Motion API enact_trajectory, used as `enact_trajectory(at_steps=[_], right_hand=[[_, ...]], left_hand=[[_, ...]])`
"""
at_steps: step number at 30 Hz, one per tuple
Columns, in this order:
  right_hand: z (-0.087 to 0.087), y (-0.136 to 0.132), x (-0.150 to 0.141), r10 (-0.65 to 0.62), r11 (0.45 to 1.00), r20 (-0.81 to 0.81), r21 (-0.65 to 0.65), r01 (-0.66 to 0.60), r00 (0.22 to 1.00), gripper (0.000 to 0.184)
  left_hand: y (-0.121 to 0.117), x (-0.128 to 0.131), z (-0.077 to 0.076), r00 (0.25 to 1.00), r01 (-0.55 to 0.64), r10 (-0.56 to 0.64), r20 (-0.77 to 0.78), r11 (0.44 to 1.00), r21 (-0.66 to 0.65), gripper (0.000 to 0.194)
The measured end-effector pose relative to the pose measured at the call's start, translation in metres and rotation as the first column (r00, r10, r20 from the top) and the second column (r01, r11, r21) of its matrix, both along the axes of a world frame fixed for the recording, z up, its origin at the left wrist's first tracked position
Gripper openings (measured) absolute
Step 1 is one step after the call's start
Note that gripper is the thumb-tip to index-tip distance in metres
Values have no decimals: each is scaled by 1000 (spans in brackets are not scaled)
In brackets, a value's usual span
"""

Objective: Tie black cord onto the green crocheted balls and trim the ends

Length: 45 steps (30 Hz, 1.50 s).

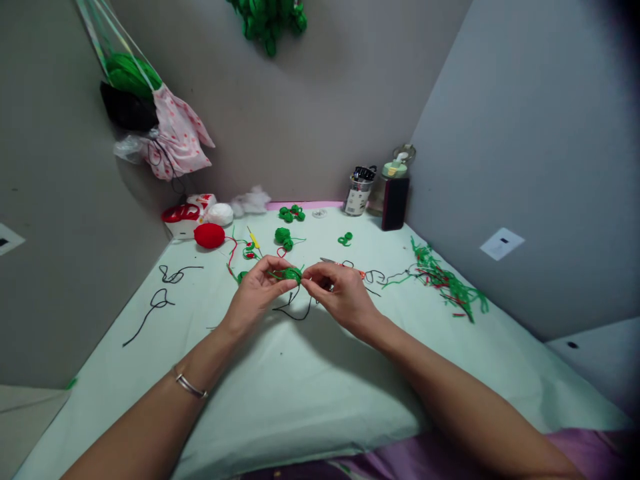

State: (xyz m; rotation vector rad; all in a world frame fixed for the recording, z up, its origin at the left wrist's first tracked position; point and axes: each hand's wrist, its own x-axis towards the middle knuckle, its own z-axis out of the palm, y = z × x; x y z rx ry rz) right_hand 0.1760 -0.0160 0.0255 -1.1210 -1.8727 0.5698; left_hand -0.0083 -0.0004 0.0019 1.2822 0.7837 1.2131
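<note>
Between my two hands is a small green yarn piece [290,273], with loose green strands at its left. My left hand [261,287] is closed around it with thumb and fingers. On its right side the fingertips of my right hand [337,288] pinch close to a dark cord [299,316], which hangs down onto the table. Whether the pinch holds the cord or the yarn piece's edge is too small to tell. Behind my right hand lie scissors [361,272] with orange handles, partly hidden. A yellow-handled crochet hook [254,239] rests beyond my left hand.
A red yarn ball [209,235] and white stuffing [250,201] are at back left. Green crocheted pieces [283,238] lie mid-table. A pen cup [357,195] and an upright phone [395,203] stand at back right. Yarn scraps [450,283] lie right, black cords [157,303] left.
</note>
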Motion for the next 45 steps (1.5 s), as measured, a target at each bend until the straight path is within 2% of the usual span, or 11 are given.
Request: enact_trajectory(at_steps=[4,10,15,19,23,26,30,37,42,43,45], right_hand=[[-1,0,-2,-16,1000,11,8,16,1000,9],[-3,-1,-7,-56,998,-11,2,57,998,7],[2,-5,-9,119,990,-108,-64,-126,987,7],[7,-3,-5,96,968,-317,-191,-163,944,14],[7,2,-2,13,924,-548,-314,-220,837,23],[5,3,-4,-7,873,-635,-380,-304,773,27],[5,0,-8,-8,818,-668,-432,-379,744,29],[0,-2,-16,-118,798,-715,-481,-363,689,29],[-5,-6,-22,-59,693,-747,-508,-511,662,33],[-4,-6,-22,-43,694,-747,-500,-519,663,33],[-3,-7,-21,-27,754,-715,-474,-456,699,31]], left_hand=[[-4,3,3,995,-73,75,-63,997,37,27],[-7,9,8,984,-142,143,-109,990,16,25],[-5,7,9,979,-145,150,-138,988,51,22],[-4,6,7,995,-95,93,-39,995,-41,30],[-4,6,9,987,-13,36,154,988,-151,29],[-5,6,10,976,-35,64,207,989,-141,28],[-3,5,7,975,-100,113,190,992,-78,27],[-1,3,3,987,-130,131,97,991,-21,21],[-1,3,2,985,-141,136,104,989,43,14],[-1,2,3,985,-143,138,109,989,44,14],[-1,3,4,983,-145,140,116,989,36,14]])
